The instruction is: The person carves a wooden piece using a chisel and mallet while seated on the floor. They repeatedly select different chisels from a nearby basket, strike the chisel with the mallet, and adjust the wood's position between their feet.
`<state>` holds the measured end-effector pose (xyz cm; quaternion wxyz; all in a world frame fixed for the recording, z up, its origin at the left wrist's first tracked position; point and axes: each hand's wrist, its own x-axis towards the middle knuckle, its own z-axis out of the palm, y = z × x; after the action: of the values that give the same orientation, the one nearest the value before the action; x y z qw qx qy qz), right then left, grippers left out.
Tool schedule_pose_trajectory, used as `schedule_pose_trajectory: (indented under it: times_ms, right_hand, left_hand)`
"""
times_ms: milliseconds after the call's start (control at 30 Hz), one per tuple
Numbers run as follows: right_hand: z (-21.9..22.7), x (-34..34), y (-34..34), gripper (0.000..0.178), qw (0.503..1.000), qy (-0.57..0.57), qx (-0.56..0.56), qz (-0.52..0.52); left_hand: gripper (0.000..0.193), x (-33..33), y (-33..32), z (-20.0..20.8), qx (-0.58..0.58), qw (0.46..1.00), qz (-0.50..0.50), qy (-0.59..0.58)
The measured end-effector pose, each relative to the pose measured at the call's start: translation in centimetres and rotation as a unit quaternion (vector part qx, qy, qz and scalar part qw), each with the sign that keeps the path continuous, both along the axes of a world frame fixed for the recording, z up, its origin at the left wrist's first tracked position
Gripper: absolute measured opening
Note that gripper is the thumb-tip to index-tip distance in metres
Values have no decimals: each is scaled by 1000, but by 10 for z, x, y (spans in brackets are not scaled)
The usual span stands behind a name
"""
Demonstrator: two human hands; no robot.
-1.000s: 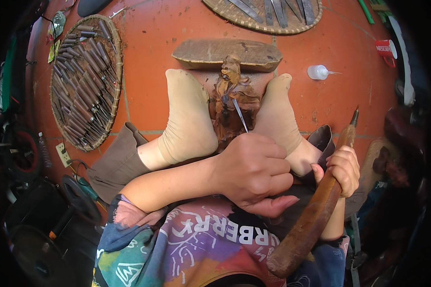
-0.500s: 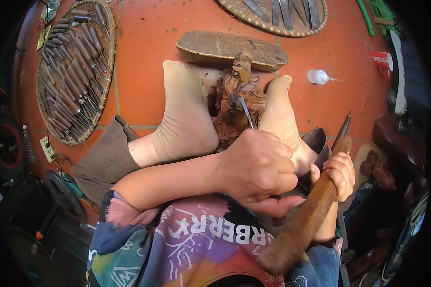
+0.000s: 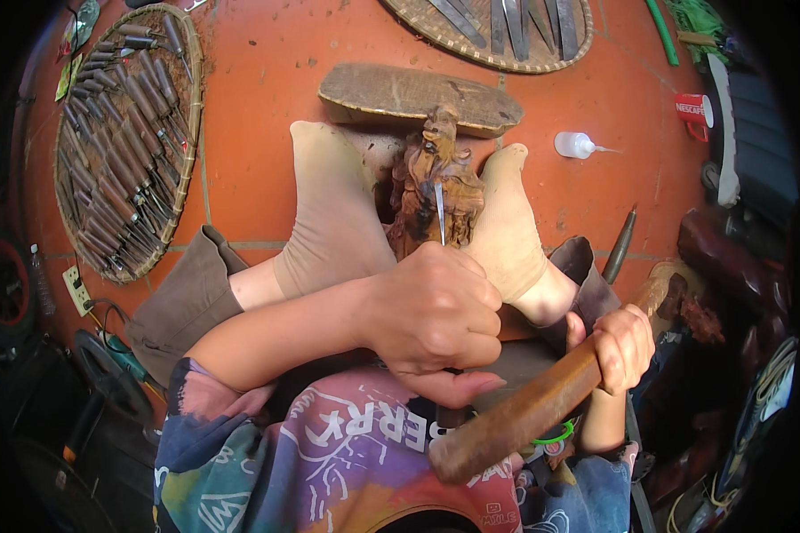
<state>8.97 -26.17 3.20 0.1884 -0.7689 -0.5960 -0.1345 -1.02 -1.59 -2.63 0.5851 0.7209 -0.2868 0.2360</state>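
A brown carved wooden figure (image 3: 458, 169) lies between my two socked feet, its far end by a wooden block (image 3: 418, 93). My left hand (image 3: 436, 311) is closed in a fist around a chisel (image 3: 440, 213). The chisel's narrow metal blade reaches out from the fist to the figure's surface; the handle is mostly hidden in my hand. On the right, my right hand (image 3: 624, 349) grips a wooden mallet (image 3: 524, 413) by its thinner end. Its thick end slants down to the left, just below and right of my left fist, apart from it.
A woven tray (image 3: 196, 147) full of wooden-handled carving tools lies at left. Another round basket (image 3: 542, 64) at the far edge holds flat metal blades. A white bottle (image 3: 575, 145) with a thin nozzle, a red mug (image 3: 693, 111) and a dark pointed tool (image 3: 622, 244) are at right.
The mallet has turned, its thick end swinging left toward my left fist. The chisel stands more upright in view against the figure. The whole view has shifted slightly.
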Motion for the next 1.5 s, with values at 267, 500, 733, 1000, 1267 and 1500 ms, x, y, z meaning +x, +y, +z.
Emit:
schedule_pose_trajectory:
  times_ms: [267, 500, 733, 1000, 1267, 1500]
  right_hand:
    - [25, -12, 11, 35, 1000, 14, -6, -2]
    - [42, -24, 23, 43, 998, -6, -59, 17]
    - [97, -29, 38, 38, 985, 56, -160, 34]
    - [117, -27, 46, 20, 981, 1, -184, 63]
    - [151, -31, 70, 34, 965, 52, -246, 75]
    - [161, -26, 88, 47, 965, 17, -241, 100]
  left_hand:
    - [39, 0, 17, 1, -36, 997, -67, -1]
    - [38, -3, 27, -2, -37, 994, -103, -1]
    - [34, 2, 48, 15, -1, 983, -172, 64]
    - [28, -9, 49, 6, -48, 988, -122, 85]
    - [28, -3, 54, 15, -104, 973, -149, 146]
    - [34, -2, 58, 7, -123, 966, -172, 148]
